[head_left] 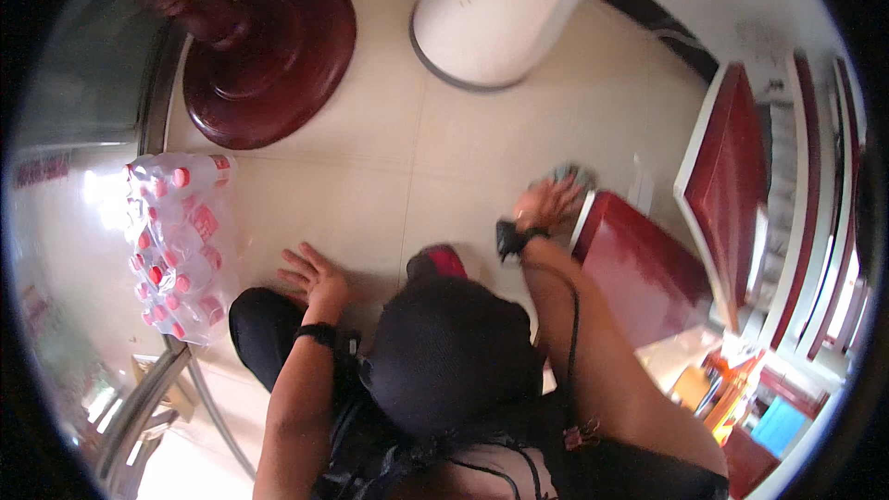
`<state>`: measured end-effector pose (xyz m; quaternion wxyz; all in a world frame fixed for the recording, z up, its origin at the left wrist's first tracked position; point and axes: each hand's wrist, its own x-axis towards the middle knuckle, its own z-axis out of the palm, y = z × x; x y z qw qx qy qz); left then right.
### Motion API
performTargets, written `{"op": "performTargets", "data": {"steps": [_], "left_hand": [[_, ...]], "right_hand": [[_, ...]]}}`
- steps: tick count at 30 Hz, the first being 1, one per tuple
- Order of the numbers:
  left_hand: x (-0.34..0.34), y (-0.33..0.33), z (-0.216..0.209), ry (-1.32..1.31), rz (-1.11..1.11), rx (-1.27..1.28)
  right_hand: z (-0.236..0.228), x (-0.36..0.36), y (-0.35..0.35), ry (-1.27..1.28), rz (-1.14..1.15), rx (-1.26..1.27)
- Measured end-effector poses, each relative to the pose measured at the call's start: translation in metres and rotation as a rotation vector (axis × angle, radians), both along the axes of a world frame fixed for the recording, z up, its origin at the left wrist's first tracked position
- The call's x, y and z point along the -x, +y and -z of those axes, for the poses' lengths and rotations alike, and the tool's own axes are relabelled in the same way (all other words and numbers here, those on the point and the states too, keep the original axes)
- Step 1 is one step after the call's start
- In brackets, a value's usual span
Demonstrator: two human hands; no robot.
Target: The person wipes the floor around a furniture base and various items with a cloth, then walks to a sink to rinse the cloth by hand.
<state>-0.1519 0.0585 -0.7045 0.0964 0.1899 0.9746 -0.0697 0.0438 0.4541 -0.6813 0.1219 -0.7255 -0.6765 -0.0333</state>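
My left hand (315, 278) hovers beside my black-clad left knee (264, 329), fingers spread, holding nothing. My right hand (548, 206) reaches forward and right toward the floor, its fingers stretched apart. Just past its fingertips, partly covered by them, lies a small grey-green crumpled thing (574, 172) that looks like a cloth. Blur hides whether the hand presses on it or only hovers over it. Close to the right of that hand is the corner of a dark red cabinet panel (639, 259). Both wrists carry dark bands.
Shrink-wrapped bottles with red caps (181, 245) stand at the left by a glass door. A round dark red wooden base (278, 56) is at the far left, a white cylindrical bin (505, 18) at the far middle. An opened dark red door (727, 185) juts out at the right.
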Motion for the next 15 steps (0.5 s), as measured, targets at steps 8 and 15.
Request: {"op": "performTargets", "data": {"steps": [8, 15], "left_hand": [[0.008, 0.055, -0.075, -0.629, -0.189, 0.109], [-0.011, 0.041, -0.008, 0.233, -0.145, 0.203]], "right_hand": [[-0.055, 0.149, -0.070, 0.013, -1.104, 0.235], [-0.041, 0.313, 0.005, -0.258, -1.285, 0.046]]}}
